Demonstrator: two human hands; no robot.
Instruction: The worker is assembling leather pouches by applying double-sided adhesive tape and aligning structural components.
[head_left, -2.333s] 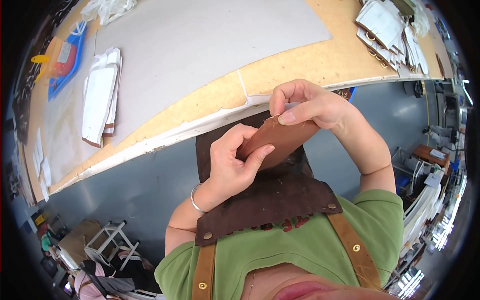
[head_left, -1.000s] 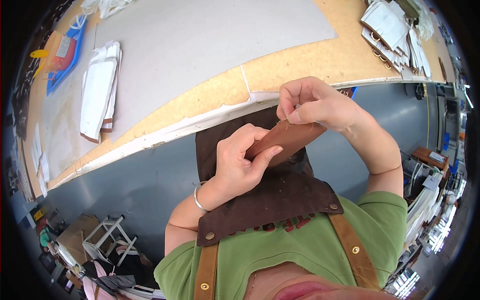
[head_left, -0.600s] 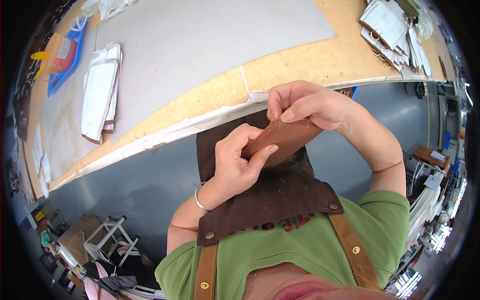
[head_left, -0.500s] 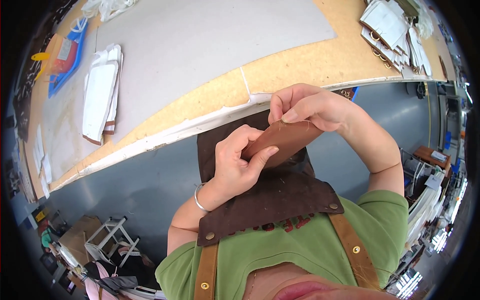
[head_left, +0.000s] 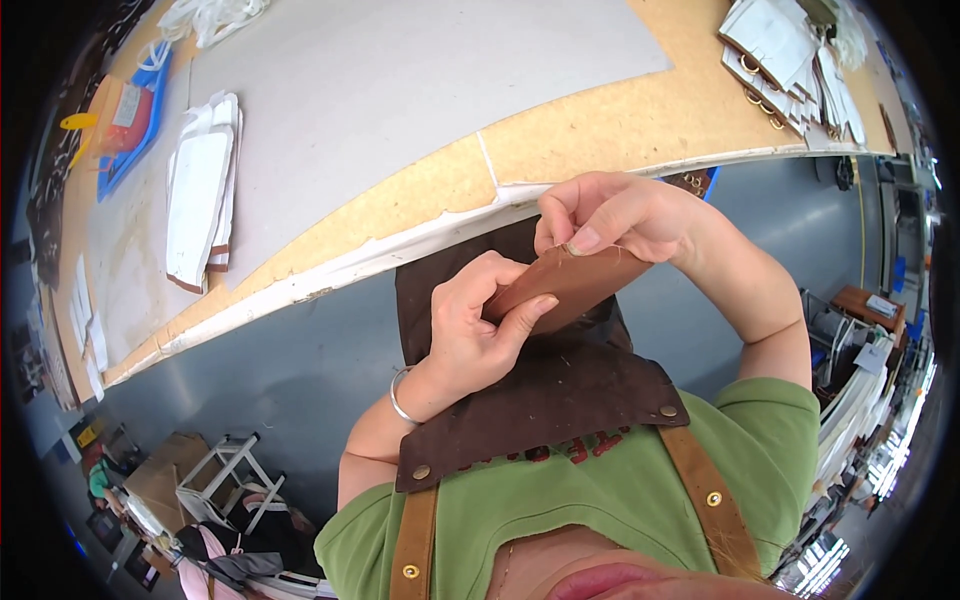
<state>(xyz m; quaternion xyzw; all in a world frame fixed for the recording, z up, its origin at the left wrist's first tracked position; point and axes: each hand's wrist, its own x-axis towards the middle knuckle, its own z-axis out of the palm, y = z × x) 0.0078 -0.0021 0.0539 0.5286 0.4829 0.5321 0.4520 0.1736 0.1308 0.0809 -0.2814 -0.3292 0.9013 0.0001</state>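
Observation:
A brown leather piece point(head_left: 583, 284) is held up in front of my apron, tilted, with loose thread ends along its upper edge. My left hand point(head_left: 480, 318) grips its left end, thumb on the near face and fingers behind. At the top edge, my right hand point(head_left: 622, 222) pinches with thumb and forefinger, right by the threads. Whether a thread is caught between those fingertips is too small to tell. The dark brown apron point(head_left: 540, 405) hangs just below the leather.
The worktable point(head_left: 560, 150) with a grey mat point(head_left: 400, 90) lies ahead. White strips with brown edges point(head_left: 200, 190) are stacked at left, beside a blue tray point(head_left: 150, 110). More white-backed pieces with metal rings point(head_left: 775, 60) lie at far right. A step stool point(head_left: 235, 480) stands behind left.
My right thumb and the leather's upper edge have shifted very slightly. Both hands keep their hold on the leather piece.

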